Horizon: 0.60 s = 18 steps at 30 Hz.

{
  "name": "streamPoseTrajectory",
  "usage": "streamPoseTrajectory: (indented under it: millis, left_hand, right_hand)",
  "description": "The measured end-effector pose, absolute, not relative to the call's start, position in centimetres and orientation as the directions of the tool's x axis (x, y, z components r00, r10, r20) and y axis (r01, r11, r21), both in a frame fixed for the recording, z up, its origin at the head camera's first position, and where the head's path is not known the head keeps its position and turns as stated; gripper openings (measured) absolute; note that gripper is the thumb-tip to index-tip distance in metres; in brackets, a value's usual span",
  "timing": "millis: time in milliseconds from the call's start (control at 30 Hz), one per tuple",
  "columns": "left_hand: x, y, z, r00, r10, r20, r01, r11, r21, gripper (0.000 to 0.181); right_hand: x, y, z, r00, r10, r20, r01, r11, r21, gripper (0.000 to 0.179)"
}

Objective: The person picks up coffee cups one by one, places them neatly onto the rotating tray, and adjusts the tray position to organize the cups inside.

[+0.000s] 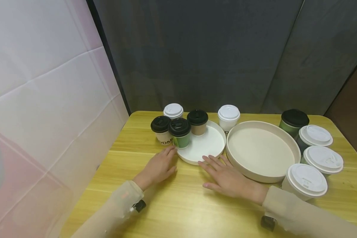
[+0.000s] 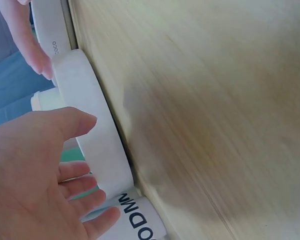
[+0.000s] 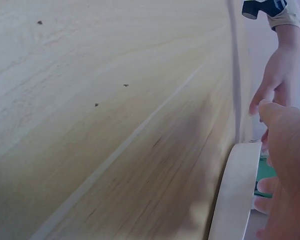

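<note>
My left hand is at the left front of the small white round tray, its fingertips close to a green paper cup with a black lid. Whether they touch it I cannot tell. The left wrist view shows the fingers loosely bent beside the tray wall, gripping nothing. Spread fingers of my right hand reach the tray's front rim. A brown cup with a black lid also stands upright in the tray. Just outside, at the left, is a white cup with dark lettering and a black lid.
A larger cream round tray sits right of the white one. White-lidded cups stand behind, one left and one between the trays. Several lidded cups, including a black-lidded green one, line the right. A dark partition rises behind the table.
</note>
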<state>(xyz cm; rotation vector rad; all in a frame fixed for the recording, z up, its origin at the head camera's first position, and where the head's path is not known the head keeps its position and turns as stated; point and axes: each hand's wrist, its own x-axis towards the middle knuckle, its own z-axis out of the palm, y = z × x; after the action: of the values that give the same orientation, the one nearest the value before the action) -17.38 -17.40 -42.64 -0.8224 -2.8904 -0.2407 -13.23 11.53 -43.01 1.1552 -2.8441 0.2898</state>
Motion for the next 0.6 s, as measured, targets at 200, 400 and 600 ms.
streamPoseTrajectory:
  millis: [200, 400, 600]
  left_hand:
    - [-17.1, -17.8, -41.6, -0.852, 0.491, 0.180, 0.515, 0.849, 0.123, 0.064]
    - [-17.7, -18.5, -38.3, -0.890, 0.377, 0.258, 0.419, 0.899, 0.130, 0.039]
    - [-19.4, -19.0, -35.7, -0.882, 0.288, 0.374, 0.363, 0.920, 0.146, 0.027]
  right_hand:
    - [-13.6, 11.2, -42.6, -0.713, -0.680, 0.172, -0.701, 0.697, -0.150, 0.073]
    - [-14.2, 9.8, -41.1, -0.723, -0.644, 0.248, -0.690, 0.668, -0.279, 0.070]
    - [-14.8, 7.1, -39.7, -0.782, -0.579, 0.230, -0.595, 0.583, -0.554, 0.066]
